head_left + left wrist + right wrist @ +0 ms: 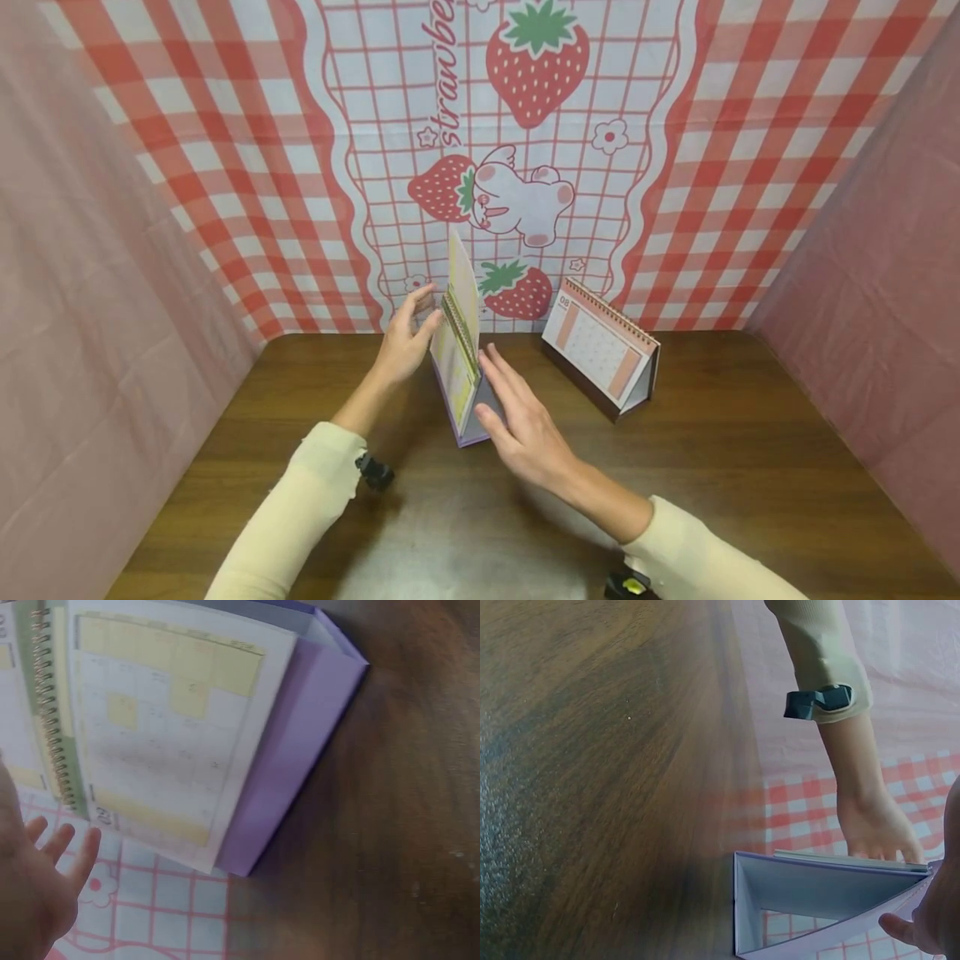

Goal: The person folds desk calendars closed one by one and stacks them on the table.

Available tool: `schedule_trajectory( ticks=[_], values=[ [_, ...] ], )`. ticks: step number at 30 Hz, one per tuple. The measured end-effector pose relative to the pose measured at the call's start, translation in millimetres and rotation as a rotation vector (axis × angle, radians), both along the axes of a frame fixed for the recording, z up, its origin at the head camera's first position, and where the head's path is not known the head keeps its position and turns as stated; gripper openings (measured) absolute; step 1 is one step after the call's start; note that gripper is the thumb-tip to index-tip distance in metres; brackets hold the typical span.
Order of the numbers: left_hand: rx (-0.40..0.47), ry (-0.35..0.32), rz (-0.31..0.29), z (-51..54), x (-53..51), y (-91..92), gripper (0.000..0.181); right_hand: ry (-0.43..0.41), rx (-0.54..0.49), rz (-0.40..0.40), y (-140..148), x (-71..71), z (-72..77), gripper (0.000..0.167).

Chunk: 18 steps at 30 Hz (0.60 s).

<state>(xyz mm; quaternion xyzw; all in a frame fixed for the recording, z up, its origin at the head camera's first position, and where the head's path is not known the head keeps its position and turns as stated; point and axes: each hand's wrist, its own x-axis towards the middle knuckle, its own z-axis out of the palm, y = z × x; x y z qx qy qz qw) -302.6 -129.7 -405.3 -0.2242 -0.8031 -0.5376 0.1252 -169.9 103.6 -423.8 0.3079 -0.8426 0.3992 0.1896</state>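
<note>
A spiral-bound desk calendar (452, 371) with yellow-green pages and a purple base (289, 750) stands on the table, seen nearly edge-on in the head view. One sheet (465, 292) rises above its coil (49, 712). At the calendar's left side is my left hand (401, 346), thumb and fingers apart near the coil; whether it touches the pages I cannot tell. My right hand (525, 429) rests its extended fingertips at the other side, by the coil end. In the right wrist view the hollow triangular stand (821, 889) lies between my left hand (876, 825) and right hand (937, 915).
To the right stands a second desk calendar (600, 342) with pink-and-white pages, marked 08, on a dark base. A strawberry-print checked cloth (517, 208) hangs behind the wooden table (450, 533), and pink cloth (862, 250) borders both sides.
</note>
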Motion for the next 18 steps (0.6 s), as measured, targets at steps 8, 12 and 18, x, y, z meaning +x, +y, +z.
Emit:
schedule_trajectory(
  ticks=[8, 12, 18],
  values=[
    [0.21, 0.014, -0.026, 17.7, -7.9, -4.1, 0.072, 0.004, 0.005, 0.027, 0, 2.3, -0.1, 0.068],
    [0.234, 0.011, -0.015, 24.1, -9.3, -7.0, 0.073, 0.024, 0.018, 0.046, -1, 2.3, -1.3, 0.068],
    [0.237, -0.002, -0.007, 24.5, -7.7, -9.8, 0.072, 0.039, 0.037, 0.057, -2, 2.7, -2.1, 0.065]
  ],
)
